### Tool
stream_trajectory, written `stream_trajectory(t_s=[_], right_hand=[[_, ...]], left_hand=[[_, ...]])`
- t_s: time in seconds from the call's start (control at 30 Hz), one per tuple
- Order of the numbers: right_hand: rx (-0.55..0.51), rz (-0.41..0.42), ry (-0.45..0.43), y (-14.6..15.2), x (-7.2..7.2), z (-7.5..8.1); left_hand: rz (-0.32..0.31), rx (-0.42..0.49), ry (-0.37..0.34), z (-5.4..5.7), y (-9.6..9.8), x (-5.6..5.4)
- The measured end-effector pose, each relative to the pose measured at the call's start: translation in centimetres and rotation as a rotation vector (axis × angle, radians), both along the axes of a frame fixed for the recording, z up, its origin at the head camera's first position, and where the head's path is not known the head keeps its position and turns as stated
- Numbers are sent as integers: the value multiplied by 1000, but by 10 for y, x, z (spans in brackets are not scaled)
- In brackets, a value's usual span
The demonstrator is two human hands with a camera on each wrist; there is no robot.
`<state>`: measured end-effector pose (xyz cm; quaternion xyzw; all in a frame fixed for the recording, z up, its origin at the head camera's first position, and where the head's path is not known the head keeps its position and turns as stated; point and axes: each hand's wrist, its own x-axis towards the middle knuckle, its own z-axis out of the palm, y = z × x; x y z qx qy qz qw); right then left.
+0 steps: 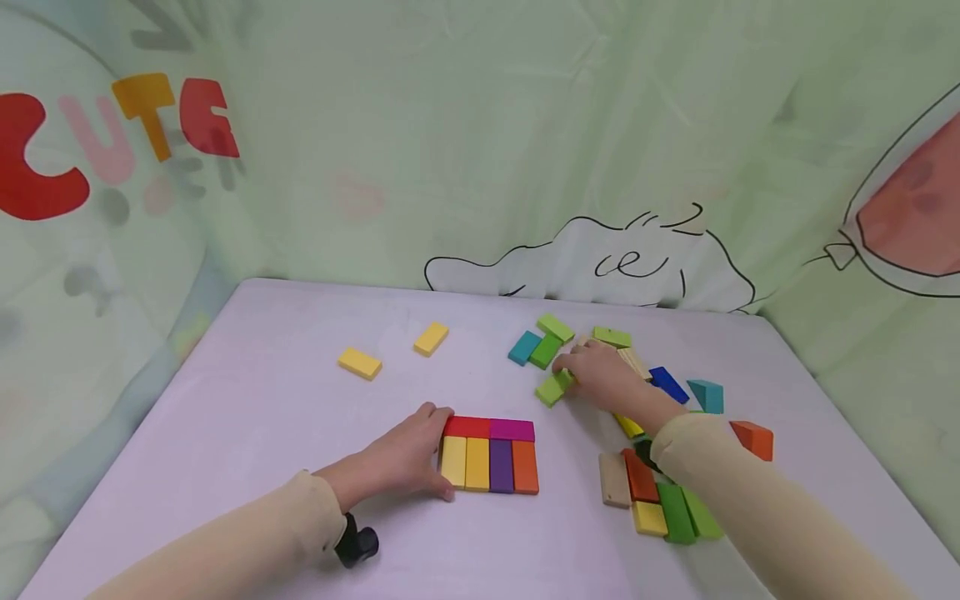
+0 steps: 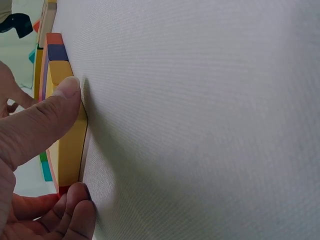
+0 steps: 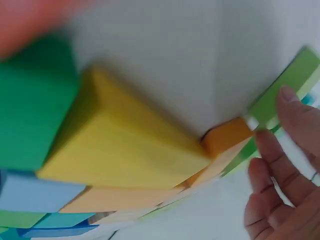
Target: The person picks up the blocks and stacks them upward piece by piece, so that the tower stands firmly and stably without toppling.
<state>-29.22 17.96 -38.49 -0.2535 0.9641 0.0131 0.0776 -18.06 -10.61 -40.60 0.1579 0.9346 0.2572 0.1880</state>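
Observation:
Flat wooden blocks form a neat rectangle [image 1: 501,465]: a red block [image 1: 467,427] and a magenta block [image 1: 513,430] lie across the far side. Below them stand cream, yellow, purple and orange blocks side by side. My left hand [image 1: 405,457] holds the rectangle's left end, thumb at the near corner and fingertips at the red block's end, as the left wrist view also shows. At the right, my right hand [image 1: 603,379] pinches a light green block [image 1: 553,389] between thumb and forefinger. Its other fingers curl loosely below.
Two yellow blocks [image 1: 360,364] lie apart at the back left. A teal block [image 1: 524,347] and green blocks [image 1: 547,350] sit just beyond my right hand. More blocks spread around and under the right forearm, including a natural wood block [image 1: 615,480] and an orange one [image 1: 752,439].

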Motion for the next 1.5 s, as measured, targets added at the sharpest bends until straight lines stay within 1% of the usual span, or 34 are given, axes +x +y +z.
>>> stream_trajectory(t_s=[0.07, 0.2, 0.27, 0.33, 0.43, 0.5, 0.57, 0.63, 0.7, 0.77, 0.83, 0.87, 0.97, 1.1, 1.2, 1.33, 1.5], right_hand=[[0, -20, -41, -3, 6, 0], [-55, -101, -166, -5, 17, -1], [-68, -121, -201, -5, 22, -2], [-70, -118, -197, -5, 26, -4], [-78, -118, -164, -5, 31, -7], [-89, -129, -136, -5, 35, -5], [-115, -131, -103, -5, 43, -1], [-156, -103, -66, -7, 58, 8], [-179, -51, -39, -12, 77, 17], [-175, -5, -31, -22, 99, 21], [-150, 39, -39, -35, 119, 20], [-131, 53, -47, -42, 127, 18], [-89, 105, -52, -62, 143, 11], [-74, 142, -23, -76, 151, 2], [-77, 142, 2, -81, 153, -3], [-98, 138, 12, -83, 154, -8], [-132, 130, -2, -84, 156, -11]], left_hand=[[0, -5, -2, 0, -1, 0], [-6, -10, -4, 0, -2, 0], [-6, -12, -7, 0, -2, 1], [-5, -13, -8, 0, -3, 2], [-4, -10, -11, -1, -4, 3], [-5, -9, -13, -2, -4, 3], [-6, -7, -16, -3, -5, 3], [-8, -7, -17, -3, -5, 2], [-11, -9, -16, -2, -6, 0], [-12, -3, -25, 0, -7, -3], [-17, 6, -44, 2, -8, -7], [-20, 13, -55, 3, -9, -9], [-37, 38, -98, 4, -12, -13], [-60, 56, -145, 5, -16, -16], [-67, 65, -156, 5, -17, -16], [-62, 75, -139, 5, -16, -13], [-76, 53, -106, 5, -13, -7]])
